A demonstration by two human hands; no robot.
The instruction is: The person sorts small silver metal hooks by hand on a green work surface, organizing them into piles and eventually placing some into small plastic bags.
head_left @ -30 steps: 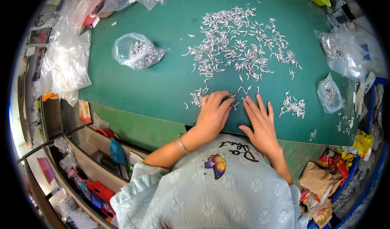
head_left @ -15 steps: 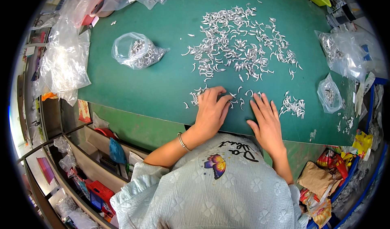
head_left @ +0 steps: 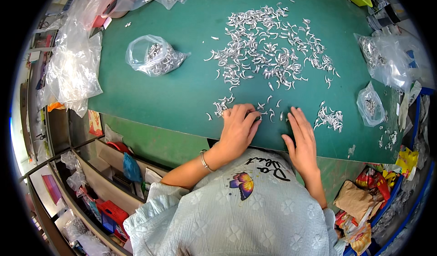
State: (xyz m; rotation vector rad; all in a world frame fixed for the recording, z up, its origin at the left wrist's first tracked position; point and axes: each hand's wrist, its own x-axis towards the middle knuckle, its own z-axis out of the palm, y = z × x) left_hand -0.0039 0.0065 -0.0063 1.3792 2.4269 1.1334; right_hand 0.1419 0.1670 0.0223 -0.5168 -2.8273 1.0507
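We observe the following writing first: black script lettering (head_left: 273, 169) runs across the pale, textured garment (head_left: 218, 215), next to a butterfly print (head_left: 242, 185) in yellow, orange and purple. On the red and yellow packets (head_left: 368, 178) at lower right, we find any print too small to read.

The work surface is a smooth green table (head_left: 150, 103). On it we locate the curved, silvery, claw-shaped pieces: a large scattered pile (head_left: 248, 42) at upper centre, a small cluster (head_left: 222, 106) beside the left hand (head_left: 238, 128), another cluster (head_left: 332, 120) right of the right hand (head_left: 302, 140), and a few loose pieces (head_left: 271, 115) between the hands.

The left hand is curled, thumb and forefinger nearly together at a piece (we cannot tell whether it is pinched). The right hand is extended, fingers close together, thumb spread away, gripping nothing that we can see.

A clear, crinkled plastic bag (head_left: 138, 58) at left contains similar silvery pieces; a smaller clear bag (head_left: 365, 112) lies near the right edge.
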